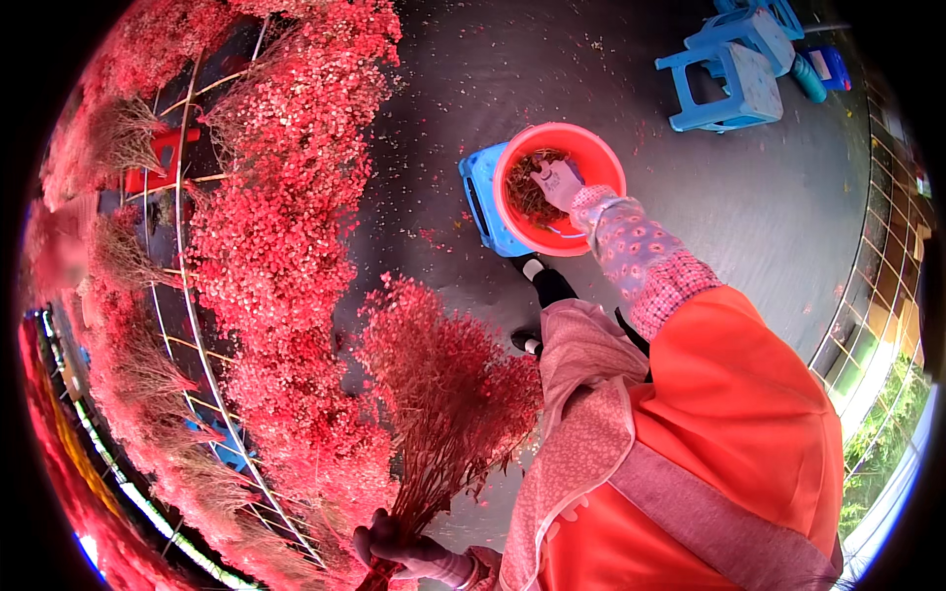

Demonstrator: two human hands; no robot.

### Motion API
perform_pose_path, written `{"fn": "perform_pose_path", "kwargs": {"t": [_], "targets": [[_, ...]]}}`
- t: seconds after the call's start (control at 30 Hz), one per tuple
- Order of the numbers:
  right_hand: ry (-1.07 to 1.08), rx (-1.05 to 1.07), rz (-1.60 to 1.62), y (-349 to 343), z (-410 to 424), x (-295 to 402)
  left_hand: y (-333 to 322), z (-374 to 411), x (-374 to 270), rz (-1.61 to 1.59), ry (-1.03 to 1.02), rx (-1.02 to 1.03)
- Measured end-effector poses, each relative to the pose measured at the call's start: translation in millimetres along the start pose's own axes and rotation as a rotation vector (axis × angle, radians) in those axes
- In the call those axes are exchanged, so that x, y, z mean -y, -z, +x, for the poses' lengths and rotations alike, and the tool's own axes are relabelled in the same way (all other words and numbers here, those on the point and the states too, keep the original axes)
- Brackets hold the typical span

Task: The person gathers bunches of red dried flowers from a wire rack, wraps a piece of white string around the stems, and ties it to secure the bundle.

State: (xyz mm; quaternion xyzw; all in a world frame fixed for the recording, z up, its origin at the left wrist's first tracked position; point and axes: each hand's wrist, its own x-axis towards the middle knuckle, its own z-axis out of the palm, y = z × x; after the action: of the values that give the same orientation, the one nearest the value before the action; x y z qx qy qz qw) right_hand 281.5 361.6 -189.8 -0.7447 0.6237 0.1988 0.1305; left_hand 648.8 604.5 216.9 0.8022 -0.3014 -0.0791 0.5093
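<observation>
My gloved left hand (414,552), low in view, is closed around the stems of a bunch of red-dyed baby's-breath-like flowers (451,362). The bunch's heads fan out away from the hand, beside my pink apron (580,462). My gloved right hand (558,182) reaches down inside a red plastic bucket (602,162). It touches brown dry stems and trimmings (526,193) there; its fingertips are partly hidden, so whether it grips any cannot be told. Beneath the bucket's left side is a blue plastic stool (484,199).
A long rack (181,199) bearing many red flower bunches (288,221) runs along the left. Blue stools (739,92), a teal bottle (808,80) and a blue container (829,68) stand at upper right. Fallen petals dot the dark floor (443,89). A wire mesh (879,251) borders the right.
</observation>
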Motion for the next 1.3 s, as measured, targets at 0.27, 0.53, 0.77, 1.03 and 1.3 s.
{"fn": "perform_pose_path", "kwargs": {"t": [0.27,0.53,0.77,1.03,1.3], "targets": [[0.162,0.039,0.107,38.3,-32.6,-5.2,-9.7,-4.6,-8.3,-0.069,0.141,0.004],[0.238,-0.032,0.164,39.5,-42.6,-1.8,-13.4,-4.3,1.9,0.026,0.107,0.073],[0.048,0.256,0.451,48.7,-28.9,-2.0,-20.2,-7.6,19.0,0.118,0.078,0.031],[-0.220,-0.036,0.883,55.4,-53.2,3.0,-12.7,-12.9,20.5,0.081,0.142,0.034],[0.084,-0.110,0.528,42.6,-60.8,10.1,-13.8,-15.6,19.2,0.098,0.103,0.062]]}}
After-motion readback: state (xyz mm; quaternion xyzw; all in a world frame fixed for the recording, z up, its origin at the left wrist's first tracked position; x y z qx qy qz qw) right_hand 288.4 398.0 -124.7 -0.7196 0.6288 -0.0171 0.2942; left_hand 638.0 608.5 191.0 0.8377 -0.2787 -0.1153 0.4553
